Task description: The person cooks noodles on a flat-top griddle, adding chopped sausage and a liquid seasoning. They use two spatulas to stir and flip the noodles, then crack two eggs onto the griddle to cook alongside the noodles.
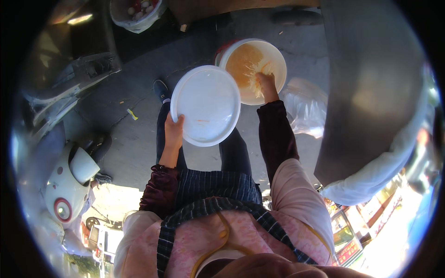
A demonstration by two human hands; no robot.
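My left hand [174, 130] grips the lower left rim of a round white plastic lid [207, 104], with the thumb on its upper face. A small orange smear marks the lid. Beyond it and to the right stands a white plastic bucket [280, 64] that holds an orange-brown liquid [243, 60]. Inside the bucket's mouth, my right hand [267, 84] is closed around a bunch of pale, thin shreds [258, 74], whose ends stick out past the fingers. The lid's right edge overlaps the bucket's near left side in this view. The bucket's outer left side shows some red.
A clear plastic bag [306, 107] lies right of the bucket, beside a large dark panel [368, 90]. At the top left is a lined basin [135, 21] with round items. A small yellow wrapper [132, 114] lies on the grey floor. A white scooter-like body [66, 187] stands lower left.
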